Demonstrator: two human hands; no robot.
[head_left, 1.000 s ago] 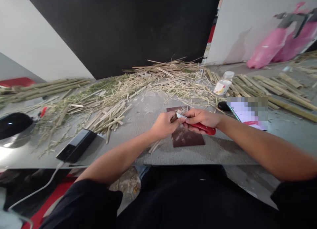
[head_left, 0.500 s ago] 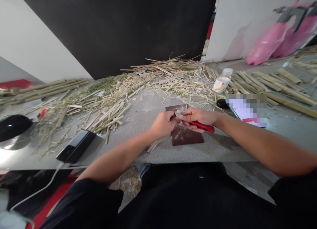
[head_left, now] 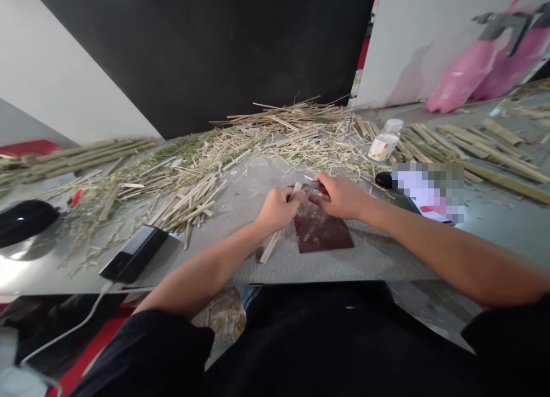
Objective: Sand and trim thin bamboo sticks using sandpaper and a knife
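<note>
My left hand (head_left: 278, 209) is closed round a thin bamboo strip (head_left: 272, 247) that slants down to the left below the fist. My right hand (head_left: 341, 196) grips a red-handled knife (head_left: 318, 187), whose blade tip shows just above the strip's upper end. Both hands meet over the far edge of a dark brown board (head_left: 322, 232) lying flat on the grey floor. Most of the knife handle is hidden inside my fingers.
Loose bamboo strips and shavings (head_left: 279, 136) cover the floor beyond. A bundle of cut strips (head_left: 189, 205) lies left, near a black power bank (head_left: 133, 252) with a white cable. A small plastic bottle (head_left: 384, 139) and thick bamboo poles (head_left: 464, 145) lie right. A black rounded object (head_left: 23, 222) sits far left.
Both hands moved away from me towards the board's far edge. The right hand turned over, hiding most of the red handle. The strip now shows longer below the left fist.
</note>
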